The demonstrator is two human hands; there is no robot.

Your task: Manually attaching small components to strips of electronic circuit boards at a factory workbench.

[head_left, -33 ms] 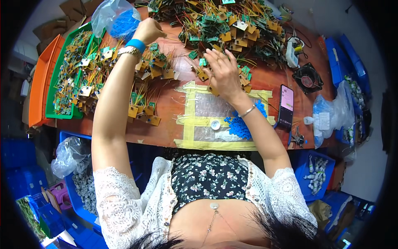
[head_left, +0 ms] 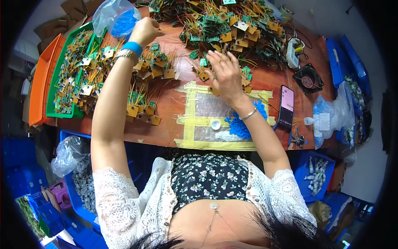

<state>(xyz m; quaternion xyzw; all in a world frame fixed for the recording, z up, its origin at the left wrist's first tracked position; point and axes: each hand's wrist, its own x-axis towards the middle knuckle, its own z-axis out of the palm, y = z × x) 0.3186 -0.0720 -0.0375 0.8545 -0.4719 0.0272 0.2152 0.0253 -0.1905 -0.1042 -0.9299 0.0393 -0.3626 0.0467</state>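
My left hand (head_left: 147, 31) is raised over the far left of the table, beside a clear bag of small blue parts (head_left: 124, 23). Its fingers are curled closed, and whatever they hold, if anything, I cannot make out. With fingers stretched and slightly apart, my right hand (head_left: 226, 74) is over a few small circuit boards with wires (head_left: 203, 75), just short of the big heap of wired boards (head_left: 232, 35). Whether it touches them is unclear. Below my right wrist, loose blue parts (head_left: 240, 126) lie on a yellow-taped mat (head_left: 211, 108), near a small white round cap (head_left: 215, 125).
More wired boards (head_left: 141, 106) cover the table's left side, next to a green tray (head_left: 52, 101) and an orange tray (head_left: 39, 83). To the right are a phone (head_left: 286, 106), a black fan (head_left: 308, 79), a white power strip (head_left: 292, 54) and a plastic bag (head_left: 325, 118).
My left hand has shifted slightly to the left. The right hand stays almost in place.
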